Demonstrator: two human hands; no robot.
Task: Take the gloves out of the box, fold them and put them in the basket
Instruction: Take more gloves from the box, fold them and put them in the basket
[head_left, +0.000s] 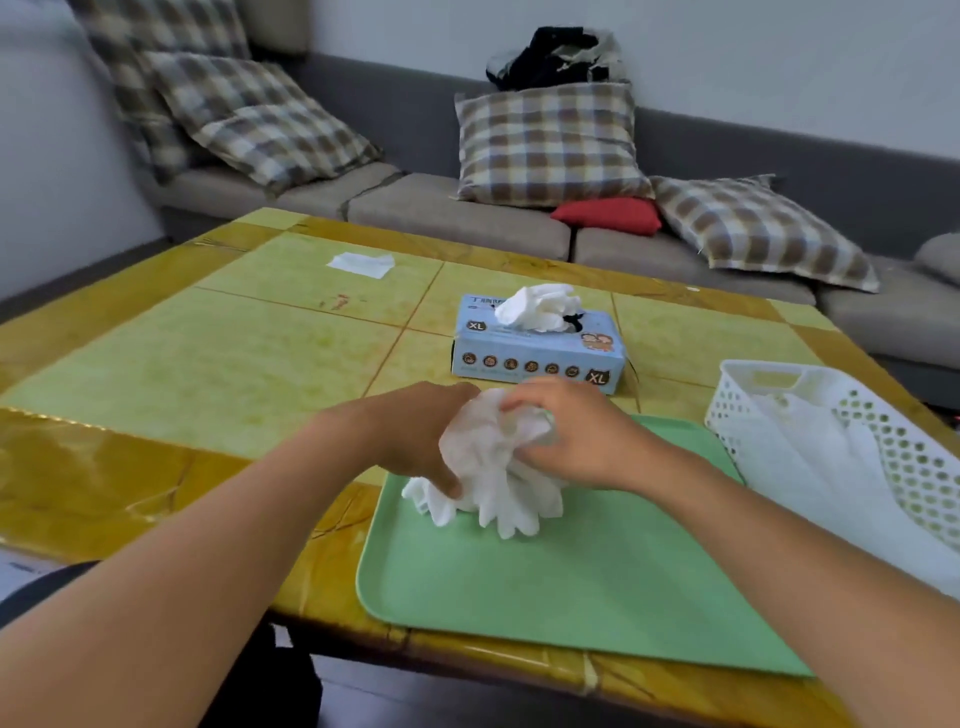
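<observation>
Glove (493, 467): white, crumpled; clutched in both grips, left hand (415, 436) and right hand (576, 436), over the tray (571, 587) for folding. Box (537, 345): behind, next glove protruding. Basket (810, 410): right, within reach, holding folded gloves.

Glossy table, matt tray

The table (156, 467) shines; tray (571, 597) smooth plastic; basket (727, 405) perforated plastic; box (535, 358) printed card; gloves (493, 467) thin, crinkled.

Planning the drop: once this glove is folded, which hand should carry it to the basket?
Probably the right hand: the basket stands just to its right, while the left hand would cross over the glove.
</observation>
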